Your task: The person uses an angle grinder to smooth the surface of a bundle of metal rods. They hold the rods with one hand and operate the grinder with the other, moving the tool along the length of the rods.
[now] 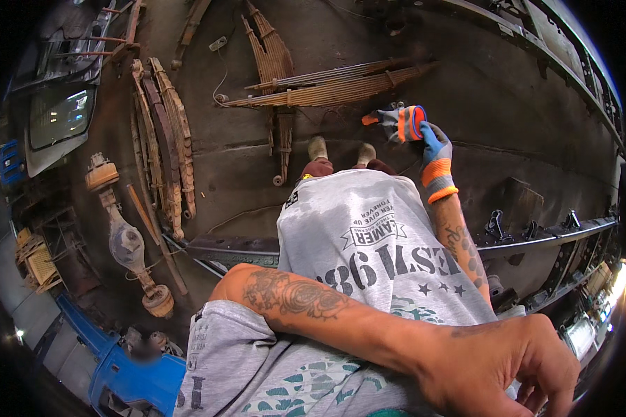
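My right hand (433, 142), in a blue and grey glove with an orange cuff, grips a loose grey and orange glove (398, 124) by one end, out above the dark floor (480, 132). My left forearm (313, 313) crosses the grey T-shirt (355, 215) toward the lower right. My bare left hand (508, 365) is closed with its fingers curled under, below my right forearm (459, 247); what is inside them, if anything, is hidden. My two boots (318, 147) show beyond the shirt's hem.
Rusty leaf spring packs (278, 62) lie ahead and at left (156, 139), beside a dirty axle housing (125, 243). A long metal rail (528, 233) with brackets crosses behind my arms. More frame beams (584, 90) run at right. A truck door (62, 118) and blue body panel (132, 375) are left.
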Available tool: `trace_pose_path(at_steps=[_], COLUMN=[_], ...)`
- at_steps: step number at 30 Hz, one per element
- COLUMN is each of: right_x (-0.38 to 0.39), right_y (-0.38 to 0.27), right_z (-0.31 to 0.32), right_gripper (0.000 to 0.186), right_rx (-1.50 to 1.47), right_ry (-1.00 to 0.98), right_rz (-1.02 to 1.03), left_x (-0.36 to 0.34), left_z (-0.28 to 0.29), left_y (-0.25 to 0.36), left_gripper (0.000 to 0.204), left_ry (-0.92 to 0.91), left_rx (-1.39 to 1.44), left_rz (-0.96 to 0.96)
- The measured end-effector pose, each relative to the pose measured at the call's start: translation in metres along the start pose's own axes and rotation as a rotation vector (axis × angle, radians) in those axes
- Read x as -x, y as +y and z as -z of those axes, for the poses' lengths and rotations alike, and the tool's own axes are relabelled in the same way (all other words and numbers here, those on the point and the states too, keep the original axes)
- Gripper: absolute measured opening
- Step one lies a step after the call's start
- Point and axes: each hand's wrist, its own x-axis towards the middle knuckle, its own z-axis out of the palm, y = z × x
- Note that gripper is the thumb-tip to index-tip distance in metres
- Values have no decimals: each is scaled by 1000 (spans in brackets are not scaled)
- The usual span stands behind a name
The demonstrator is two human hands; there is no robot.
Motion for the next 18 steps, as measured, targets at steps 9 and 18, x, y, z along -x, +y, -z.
trace_pose_path(at_steps=[9,18], right_x=[-1,37], right_y=[17,-63], right_z=[7,-22], right_gripper=[28,25], right_rx=[-85,-266], right_ry=[-18,-271], right_rz=[21,-150], left_x=[-12,35], left_z=[17,165], left_y=[-2,123], left_gripper=[14,19], left_ry=[-158,735], left_rx=[-172,-1294], left_rz=[-121,3])
